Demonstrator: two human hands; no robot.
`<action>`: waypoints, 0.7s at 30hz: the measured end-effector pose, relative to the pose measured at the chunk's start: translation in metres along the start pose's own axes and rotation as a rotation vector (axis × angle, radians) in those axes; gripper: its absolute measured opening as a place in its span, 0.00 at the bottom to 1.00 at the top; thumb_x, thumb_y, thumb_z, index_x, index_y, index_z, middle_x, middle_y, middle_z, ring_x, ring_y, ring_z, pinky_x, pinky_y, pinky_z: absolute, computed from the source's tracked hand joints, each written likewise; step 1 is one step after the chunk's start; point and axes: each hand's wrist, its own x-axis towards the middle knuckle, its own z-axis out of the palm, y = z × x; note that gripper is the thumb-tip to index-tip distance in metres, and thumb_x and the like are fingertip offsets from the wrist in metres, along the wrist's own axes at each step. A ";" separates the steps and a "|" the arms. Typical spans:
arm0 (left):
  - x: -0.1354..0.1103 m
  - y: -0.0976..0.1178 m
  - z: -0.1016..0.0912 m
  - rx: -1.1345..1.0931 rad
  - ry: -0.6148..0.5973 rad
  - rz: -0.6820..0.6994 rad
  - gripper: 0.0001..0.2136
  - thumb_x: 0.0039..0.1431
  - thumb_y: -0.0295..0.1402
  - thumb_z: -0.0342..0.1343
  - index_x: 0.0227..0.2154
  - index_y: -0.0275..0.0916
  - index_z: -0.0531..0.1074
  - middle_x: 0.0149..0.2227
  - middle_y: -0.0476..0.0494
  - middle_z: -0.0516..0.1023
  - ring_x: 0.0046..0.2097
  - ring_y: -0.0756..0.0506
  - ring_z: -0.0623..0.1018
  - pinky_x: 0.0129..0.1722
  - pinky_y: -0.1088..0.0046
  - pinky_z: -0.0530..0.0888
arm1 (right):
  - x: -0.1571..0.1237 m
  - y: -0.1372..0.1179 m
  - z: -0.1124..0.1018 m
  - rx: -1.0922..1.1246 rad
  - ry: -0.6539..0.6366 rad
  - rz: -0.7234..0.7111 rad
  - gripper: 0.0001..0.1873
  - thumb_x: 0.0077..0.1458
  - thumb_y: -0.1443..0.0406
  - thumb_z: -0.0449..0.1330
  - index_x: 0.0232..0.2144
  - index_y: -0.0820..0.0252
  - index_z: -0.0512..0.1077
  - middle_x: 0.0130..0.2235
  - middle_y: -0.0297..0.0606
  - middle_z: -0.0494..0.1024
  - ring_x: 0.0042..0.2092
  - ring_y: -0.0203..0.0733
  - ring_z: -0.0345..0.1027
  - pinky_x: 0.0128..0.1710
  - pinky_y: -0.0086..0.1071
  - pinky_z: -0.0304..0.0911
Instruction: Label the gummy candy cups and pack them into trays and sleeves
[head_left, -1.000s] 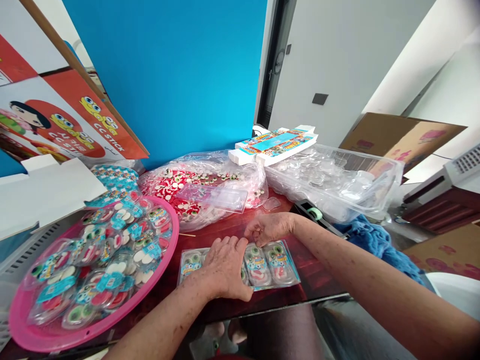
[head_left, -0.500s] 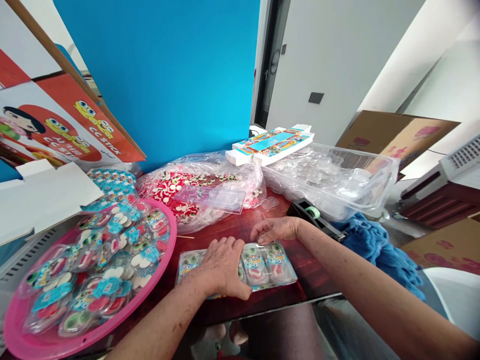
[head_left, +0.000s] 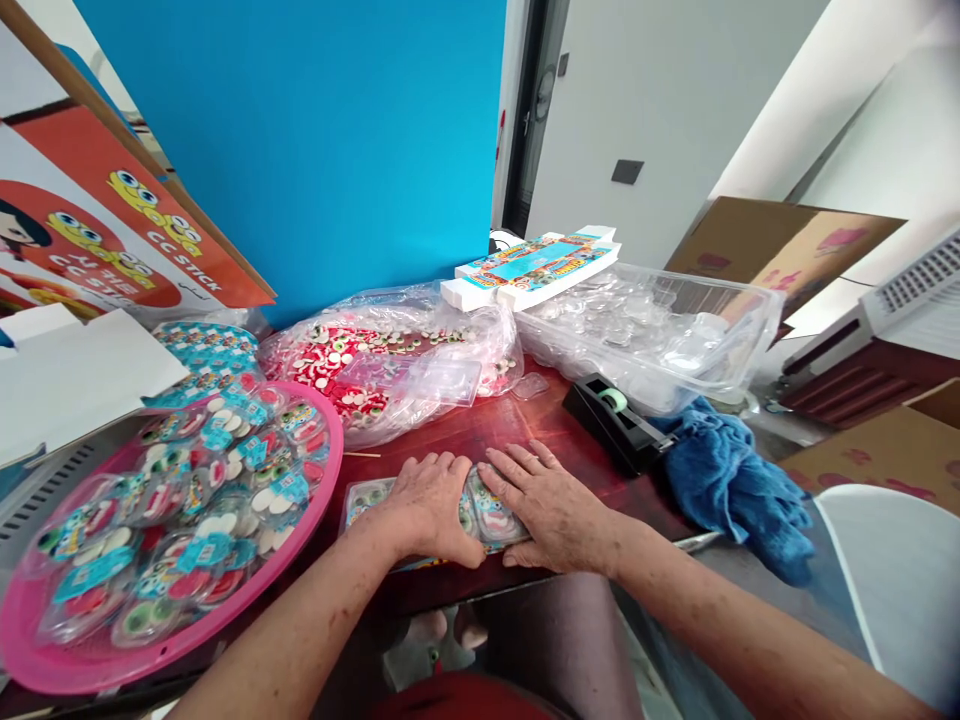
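A clear blister pack of eyeball candies [head_left: 480,505] lies flat on the dark red table [head_left: 480,440] near its front edge. My left hand [head_left: 424,505] presses down on the pack's middle, fingers together and laid flat. My right hand [head_left: 544,505] lies flat on the pack's right part, fingers spread. Only the pack's left end and a strip between the hands show.
A pink tray [head_left: 315,495] piled with filled packs sits at the left. Behind are a plastic bag of loose candies [head_left: 390,360], a clear bin of empty shells [head_left: 750,330], flat printed cartons [head_left: 532,265], a black tape dispenser [head_left: 607,420] and a blue cloth [head_left: 735,480].
My right hand has moved from the pack's far edge down onto its right part and flattened out. My left hand has stayed on the pack.
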 end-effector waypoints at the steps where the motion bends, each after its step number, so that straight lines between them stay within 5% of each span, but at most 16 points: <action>1: 0.000 0.005 -0.003 0.022 -0.005 -0.005 0.39 0.29 0.50 0.59 0.48 0.38 0.60 0.50 0.37 0.65 0.51 0.34 0.65 0.50 0.52 0.61 | 0.000 -0.001 0.002 -0.025 0.015 0.000 0.52 0.39 0.44 0.61 0.60 0.66 0.52 0.60 0.56 0.53 0.59 0.64 0.45 0.57 0.57 0.35; 4: 0.004 0.024 -0.007 0.034 0.040 0.048 0.49 0.30 0.53 0.59 0.56 0.32 0.52 0.59 0.30 0.53 0.59 0.32 0.55 0.57 0.53 0.53 | 0.002 -0.002 0.009 -0.058 0.078 -0.025 0.47 0.40 0.49 0.61 0.58 0.69 0.56 0.59 0.57 0.57 0.58 0.62 0.48 0.58 0.54 0.36; 7: 0.010 0.036 0.001 -0.056 0.094 0.110 0.50 0.39 0.55 0.55 0.59 0.28 0.45 0.60 0.30 0.51 0.59 0.35 0.56 0.57 0.60 0.55 | 0.002 0.000 0.014 -0.057 0.145 -0.036 0.42 0.41 0.54 0.61 0.56 0.71 0.59 0.57 0.58 0.59 0.58 0.61 0.48 0.59 0.52 0.36; 15: 0.013 0.024 0.020 -0.069 0.124 0.180 0.45 0.46 0.51 0.53 0.61 0.32 0.42 0.61 0.33 0.53 0.59 0.36 0.57 0.57 0.58 0.54 | -0.028 0.009 0.041 0.068 0.420 -0.031 0.40 0.50 0.52 0.57 0.58 0.72 0.54 0.60 0.59 0.53 0.63 0.58 0.38 0.59 0.54 0.43; 18: 0.012 0.027 0.018 -0.012 0.117 0.176 0.41 0.47 0.50 0.52 0.60 0.33 0.46 0.59 0.34 0.56 0.57 0.35 0.58 0.55 0.57 0.56 | -0.050 0.008 0.054 0.263 0.523 0.057 0.36 0.54 0.58 0.56 0.60 0.67 0.50 0.63 0.55 0.46 0.64 0.55 0.34 0.58 0.53 0.46; 21: 0.013 0.030 0.016 0.017 0.113 0.156 0.41 0.47 0.51 0.51 0.60 0.32 0.46 0.58 0.34 0.57 0.56 0.34 0.60 0.53 0.56 0.57 | -0.062 0.007 0.058 0.733 0.552 0.192 0.34 0.58 0.59 0.51 0.62 0.56 0.43 0.64 0.46 0.46 0.63 0.50 0.41 0.57 0.50 0.50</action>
